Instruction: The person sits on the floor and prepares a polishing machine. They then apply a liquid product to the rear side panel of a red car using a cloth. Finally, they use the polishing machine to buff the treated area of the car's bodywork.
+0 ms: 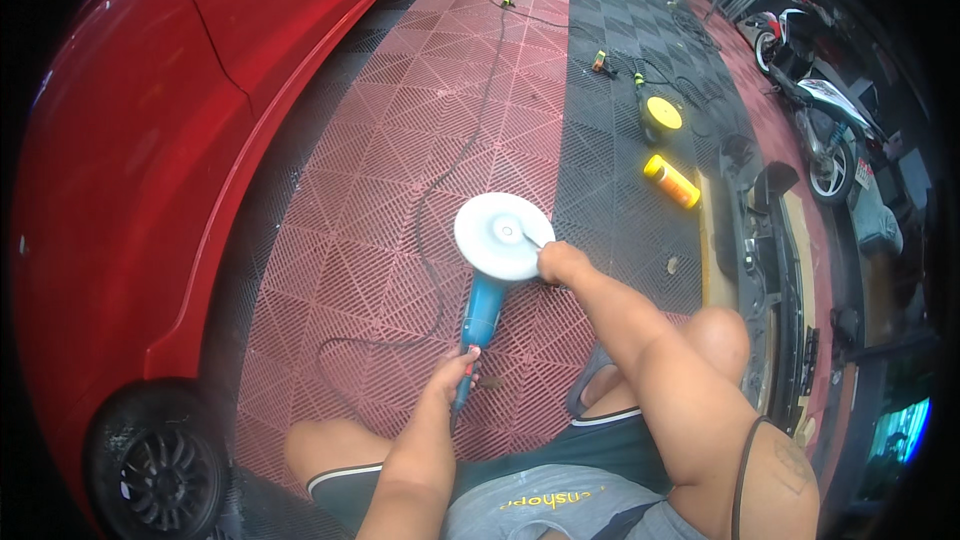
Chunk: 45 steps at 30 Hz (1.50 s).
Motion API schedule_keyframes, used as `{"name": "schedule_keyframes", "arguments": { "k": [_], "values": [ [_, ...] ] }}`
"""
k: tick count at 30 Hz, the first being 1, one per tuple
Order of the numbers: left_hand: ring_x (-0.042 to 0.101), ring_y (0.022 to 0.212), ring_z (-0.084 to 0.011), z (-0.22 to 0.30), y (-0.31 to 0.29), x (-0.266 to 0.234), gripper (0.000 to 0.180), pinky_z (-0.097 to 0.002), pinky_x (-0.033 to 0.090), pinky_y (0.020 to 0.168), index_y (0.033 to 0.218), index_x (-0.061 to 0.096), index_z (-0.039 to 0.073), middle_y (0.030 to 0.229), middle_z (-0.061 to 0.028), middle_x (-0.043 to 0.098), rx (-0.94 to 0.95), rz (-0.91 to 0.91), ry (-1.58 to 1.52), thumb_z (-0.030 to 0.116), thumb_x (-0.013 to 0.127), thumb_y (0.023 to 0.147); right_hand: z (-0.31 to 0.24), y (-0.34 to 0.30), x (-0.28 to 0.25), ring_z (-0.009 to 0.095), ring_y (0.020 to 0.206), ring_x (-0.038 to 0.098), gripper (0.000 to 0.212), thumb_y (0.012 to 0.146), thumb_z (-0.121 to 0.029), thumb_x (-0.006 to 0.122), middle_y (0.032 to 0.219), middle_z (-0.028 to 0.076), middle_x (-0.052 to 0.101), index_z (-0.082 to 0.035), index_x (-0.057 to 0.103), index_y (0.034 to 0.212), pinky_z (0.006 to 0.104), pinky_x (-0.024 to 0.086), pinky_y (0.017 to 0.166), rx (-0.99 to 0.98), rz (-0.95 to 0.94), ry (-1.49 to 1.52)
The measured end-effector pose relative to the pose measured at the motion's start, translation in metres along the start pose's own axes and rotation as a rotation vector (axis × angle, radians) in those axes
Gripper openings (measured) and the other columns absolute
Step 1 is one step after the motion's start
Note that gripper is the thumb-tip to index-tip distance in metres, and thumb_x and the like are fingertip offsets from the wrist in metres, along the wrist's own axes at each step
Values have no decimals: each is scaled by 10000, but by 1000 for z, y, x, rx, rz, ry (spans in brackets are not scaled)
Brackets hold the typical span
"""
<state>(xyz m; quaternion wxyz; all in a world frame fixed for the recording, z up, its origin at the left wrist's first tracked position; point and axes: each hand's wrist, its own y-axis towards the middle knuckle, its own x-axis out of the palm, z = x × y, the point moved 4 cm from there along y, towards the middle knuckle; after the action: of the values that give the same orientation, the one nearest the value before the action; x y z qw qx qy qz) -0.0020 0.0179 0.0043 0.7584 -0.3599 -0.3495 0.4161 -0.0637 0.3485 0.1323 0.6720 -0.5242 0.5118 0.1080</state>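
A blue polisher [484,310] stands out in front of me, its white round pad [490,252] turned up toward me. My left hand [460,372] is closed round the polisher's rear handle, beside a red part. Closed at the pad's right edge, my right hand [563,263] grips a thin grey rod-like tool [535,237]. The tool's tip reaches toward the hub in the pad's middle; its grip is hidden in my fist, so its exact kind does not show. A dark power cord [425,240] runs along the floor left of the polisher.
A red car [130,170] fills the left side. On the right lie a yellow bottle [671,182], another polisher with a yellow pad [663,114] and long car-body parts [765,270]. Motorcycles [830,130] stand farther right. The floor has red and black ribbed tiles.
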Motion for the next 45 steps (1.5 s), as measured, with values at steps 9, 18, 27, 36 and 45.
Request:
{"name": "schedule_keyframes", "arguments": {
  "k": [9,18,27,36,45],
  "values": [
    [645,670,-156,-3,3,0,329,-304,529,550,1288,712,120,957,-41,701,1,12,25,296,770,1016,3,2,-1,379,1202,733,339,1065,-186,542,1294,221,756,-2,774,1230,486,583,1010,-60,3,-80],
    [647,692,-156,-7,4,4,340,-318,524,552,1283,696,102,955,-33,694,16,-14,24,304,767,1019,-2,4,12,371,1206,733,374,1094,-245,524,1290,217,760,-10,777,1237,500,573,1017,-88,11,-85],
    [628,684,-166,2,4,6,316,-315,521,560,1277,701,130,946,-36,681,12,-11,45,329,746,1035,1,6,15,395,1222,718,420,1120,-272,477,1302,236,746,16,754,1249,499,564,1043,-46,20,-67],
    [628,691,-161,9,-13,8,296,-317,513,568,1277,719,135,939,-39,690,10,26,54,310,739,1040,-9,-4,6,406,1241,705,448,1134,-301,470,1331,245,731,29,751,1247,499,555,1054,-41,-39,-54],
    [630,694,-149,5,-8,7,303,-303,517,577,1310,714,139,949,-26,693,-16,7,52,297,722,1052,8,-1,14,423,1244,694,477,1141,-315,449,1336,258,723,42,740,1264,510,541,1067,-12,-21,-31]
  ]
}}
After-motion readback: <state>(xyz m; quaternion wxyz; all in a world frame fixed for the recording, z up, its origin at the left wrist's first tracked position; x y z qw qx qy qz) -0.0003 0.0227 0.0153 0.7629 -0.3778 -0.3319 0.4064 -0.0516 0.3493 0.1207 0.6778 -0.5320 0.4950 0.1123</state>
